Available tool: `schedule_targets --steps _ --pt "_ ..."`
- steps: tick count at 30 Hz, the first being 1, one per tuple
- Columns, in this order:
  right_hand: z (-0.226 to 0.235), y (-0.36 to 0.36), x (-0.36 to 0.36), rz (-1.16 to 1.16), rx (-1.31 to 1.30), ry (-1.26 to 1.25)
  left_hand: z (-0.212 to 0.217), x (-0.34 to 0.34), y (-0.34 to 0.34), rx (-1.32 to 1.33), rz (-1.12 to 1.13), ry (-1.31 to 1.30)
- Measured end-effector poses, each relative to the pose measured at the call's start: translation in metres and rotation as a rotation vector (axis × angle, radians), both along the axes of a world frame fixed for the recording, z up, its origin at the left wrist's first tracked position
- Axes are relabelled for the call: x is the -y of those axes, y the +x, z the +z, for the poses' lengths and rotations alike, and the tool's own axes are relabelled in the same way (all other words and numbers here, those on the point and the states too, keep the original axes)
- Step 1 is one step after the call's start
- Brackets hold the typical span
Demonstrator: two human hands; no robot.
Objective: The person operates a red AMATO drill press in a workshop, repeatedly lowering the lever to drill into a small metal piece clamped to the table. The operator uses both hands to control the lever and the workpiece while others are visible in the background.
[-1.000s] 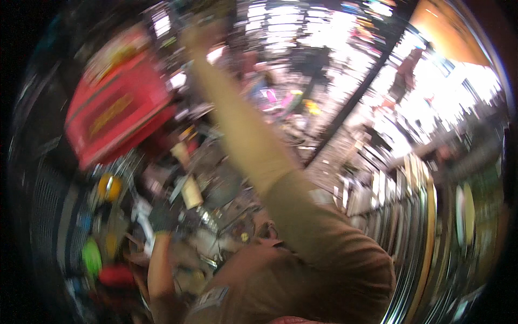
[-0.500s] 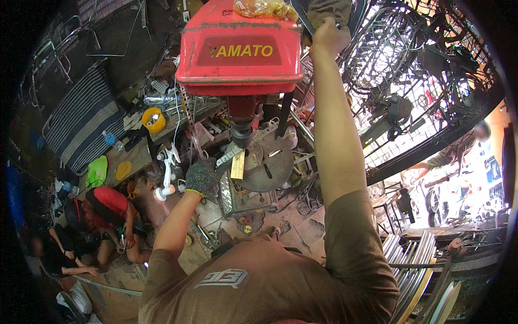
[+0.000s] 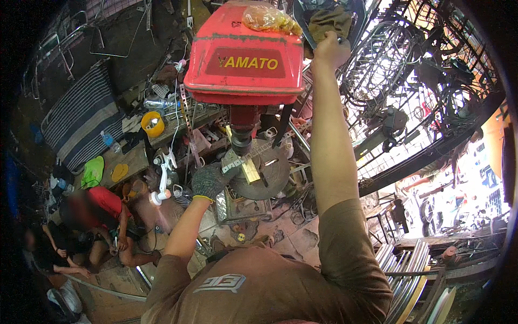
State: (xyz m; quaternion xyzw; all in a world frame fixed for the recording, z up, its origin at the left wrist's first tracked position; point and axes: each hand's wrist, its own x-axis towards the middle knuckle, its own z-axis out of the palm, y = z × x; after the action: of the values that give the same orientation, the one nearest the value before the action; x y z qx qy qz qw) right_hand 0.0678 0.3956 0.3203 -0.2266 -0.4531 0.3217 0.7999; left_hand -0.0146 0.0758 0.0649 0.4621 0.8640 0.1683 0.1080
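My left hand (image 3: pixel 209 181), in a dark knit glove, is closed on the near end of a perforated metal strip (image 3: pixel 233 164). That strip lies across a yellowish flat bar (image 3: pixel 250 171) on the round table (image 3: pixel 272 181) of a red drill press (image 3: pixel 245 62). Just above the strip hangs the drill chuck (image 3: pixel 241 141); the bit's tip is hard to see. High at the right of the press, my bare right hand (image 3: pixel 331 50) has its fingers curled round something mostly hidden. Brown cloth (image 3: pixel 330 22) in a dark tray is right behind it.
Two people sit low at the left, one in a red shirt (image 3: pixel 105 202). A white clamp lamp (image 3: pixel 163 178) stands beside my left forearm. On the left bench are a yellow container (image 3: pixel 152 124) and a bottle (image 3: pixel 110 140). Coiled wire (image 3: pixel 377 59) hangs at the right.
The perforated strip and the yellowish bar have turned on the round table, with my left hand still on the strip. The whole view has shifted a little. My right hand keeps its grip.
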Motion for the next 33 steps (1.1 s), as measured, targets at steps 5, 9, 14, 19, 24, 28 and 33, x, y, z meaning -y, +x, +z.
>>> schedule_targets --steps 5,9,14,19,24,28,33 --pt "-0.005 0.005 -0.008 0.164 -0.11 -0.025 0.0 0.002 -0.003 0.0 -0.014 0.054" --pt "-0.006 0.004 -0.011 0.107 -0.083 0.014 -0.006 0.0 -0.003 -0.004 -0.029 0.103" --pt "-0.006 0.003 -0.013 0.084 -0.074 0.002 -0.006 -0.003 -0.005 -0.026 -0.059 0.043" --pt "-0.006 0.008 -0.011 0.126 -0.062 -0.019 0.006 -0.001 -0.007 -0.033 -0.08 0.008" --pt "-0.005 0.011 -0.014 0.141 -0.057 0.003 0.013 0.005 -0.011 -0.032 -0.117 -0.059" --pt "-0.007 0.009 -0.02 0.157 -0.069 0.057 0.005 0.006 -0.013 -0.063 -0.104 -0.037" --pt "-0.012 0.008 -0.026 0.031 -0.004 0.025 -0.009 0.003 -0.014 -0.064 -0.109 -0.013"
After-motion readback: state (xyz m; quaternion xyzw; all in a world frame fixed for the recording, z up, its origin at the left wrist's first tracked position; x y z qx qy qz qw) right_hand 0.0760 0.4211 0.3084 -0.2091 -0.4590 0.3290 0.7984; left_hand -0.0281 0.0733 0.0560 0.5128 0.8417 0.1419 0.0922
